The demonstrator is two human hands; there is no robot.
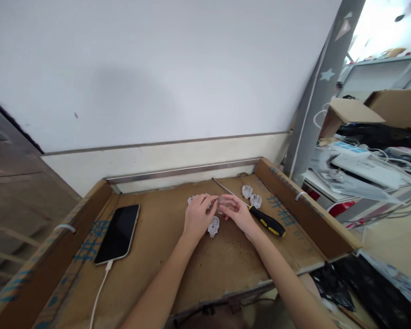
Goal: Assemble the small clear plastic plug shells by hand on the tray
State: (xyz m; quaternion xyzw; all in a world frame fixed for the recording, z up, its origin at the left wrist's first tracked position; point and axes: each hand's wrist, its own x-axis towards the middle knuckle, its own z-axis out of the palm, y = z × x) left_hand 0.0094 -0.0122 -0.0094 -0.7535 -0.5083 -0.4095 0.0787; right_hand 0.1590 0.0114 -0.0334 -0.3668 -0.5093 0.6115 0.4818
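Note:
My left hand (199, 214) is closed, its fingertips pinched together over the middle of the cardboard; what they hold is mostly hidden. Facing it, my right hand (239, 214) has thumb and fingers closed on a small translucent plastic piece (221, 204), which lies between the two hands. Just below the left fingers rests a white round plug part (213, 226). Another white part (191, 199) shows partly behind the left hand. Beyond the right hand lie two joined or touching white plug parts (247, 191). A yellow and black screwdriver (267, 222) lies beside my right wrist, shaft pointing away.
The work surface is a cardboard tray (150, 256) with raised sides. A black-screened phone (119, 233) with a white cable (101, 288) lies at left. A grey post (315, 100) and a cluttered table with cables (397, 173) stand at right. A white wall rises behind.

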